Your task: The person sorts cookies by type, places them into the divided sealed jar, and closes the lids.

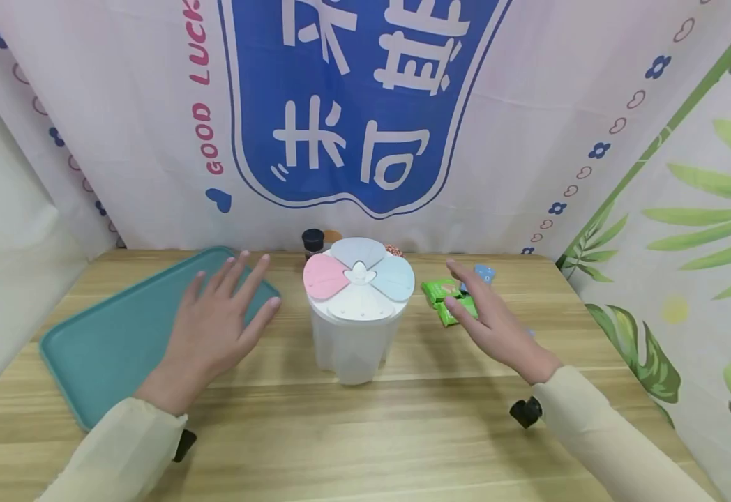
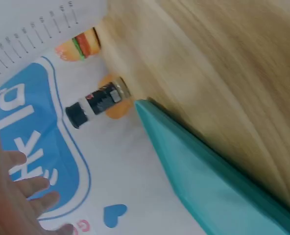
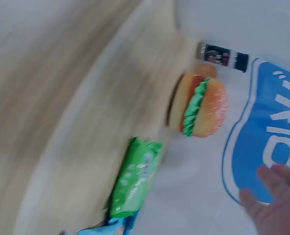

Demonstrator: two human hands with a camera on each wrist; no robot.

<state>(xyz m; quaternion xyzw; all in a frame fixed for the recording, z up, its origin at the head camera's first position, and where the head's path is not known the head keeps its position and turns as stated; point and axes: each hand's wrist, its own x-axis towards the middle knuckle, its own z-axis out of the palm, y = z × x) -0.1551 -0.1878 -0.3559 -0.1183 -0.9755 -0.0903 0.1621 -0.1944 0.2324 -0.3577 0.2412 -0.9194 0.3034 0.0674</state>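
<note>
A white translucent container (image 1: 356,348) with a lid of pink, grey and blue petal-shaped flaps (image 1: 328,277) stands upright on the table between my two hands. My left hand (image 1: 215,321), fingers spread and holding nothing, hovers over the right part of a teal tray (image 1: 114,348). On the other side, my right hand (image 1: 497,324) is held in the air with straight fingers, apart from the container. Nearest to it are green snack packets (image 1: 442,291) and a blue packet (image 1: 483,273), partly covered by that hand in the head view.
Behind the container stands a small black-capped jar (image 1: 312,241). A toy hamburger (image 3: 199,105) sits near it, mostly hidden in the head view. The wooden table (image 1: 365,439) meets a printed cloth backdrop (image 1: 152,174) at its far edge.
</note>
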